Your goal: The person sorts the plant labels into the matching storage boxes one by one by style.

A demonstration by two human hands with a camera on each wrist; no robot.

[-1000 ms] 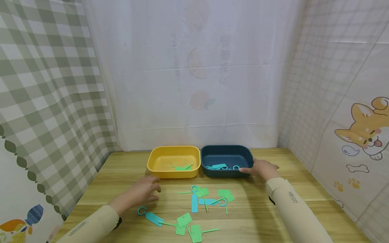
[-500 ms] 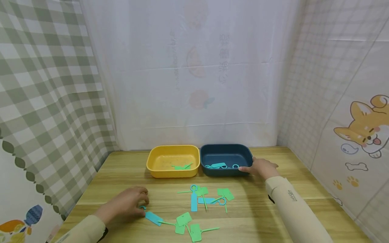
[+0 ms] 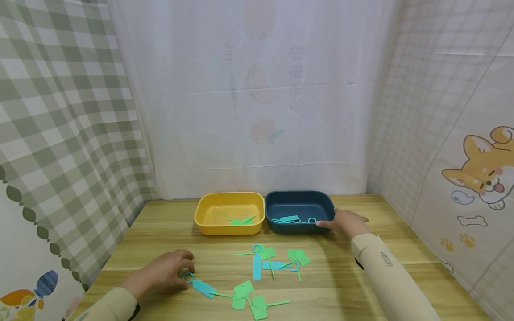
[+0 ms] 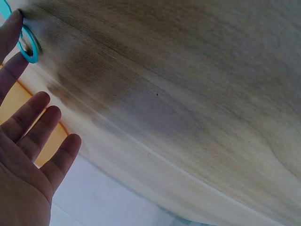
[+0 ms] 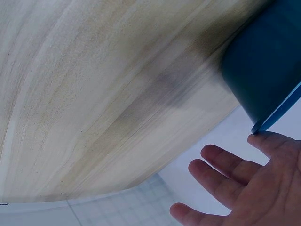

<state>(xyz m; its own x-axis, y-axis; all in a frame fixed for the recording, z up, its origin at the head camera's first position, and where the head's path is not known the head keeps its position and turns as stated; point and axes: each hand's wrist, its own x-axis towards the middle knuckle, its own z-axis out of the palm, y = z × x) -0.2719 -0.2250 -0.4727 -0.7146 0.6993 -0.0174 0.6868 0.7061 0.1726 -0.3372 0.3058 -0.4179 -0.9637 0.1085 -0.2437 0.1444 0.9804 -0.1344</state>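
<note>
My left hand (image 3: 162, 273) is low over the table at the left, thumb and index finger spread at either side of a blue tag's ring (image 3: 188, 277). The ring also shows between thumb and index finger (image 4: 14, 70) in the left wrist view; the other fingers are extended. The tag (image 3: 203, 288) lies flat, its lower end meeting a green tag's strip. My right hand (image 3: 346, 224) touches the front right corner of the dark blue bin (image 3: 299, 229). In the right wrist view a fingertip (image 5: 256, 140) meets the bin's rim, and the other fingers are loosely straight.
A yellow bin (image 3: 229, 230) with green tags (image 3: 242, 221) adjoins the dark blue bin, which holds blue tags (image 3: 288, 219). Green tags (image 3: 260, 307) and blue tags (image 3: 257, 267) lie scattered, some overlapping, on the wooden table. Cloth hangs behind and at both sides.
My left hand has moved left and toward the front, away from the yellow bin to the blue tag's ring. The right hand stays at the dark blue bin.
</note>
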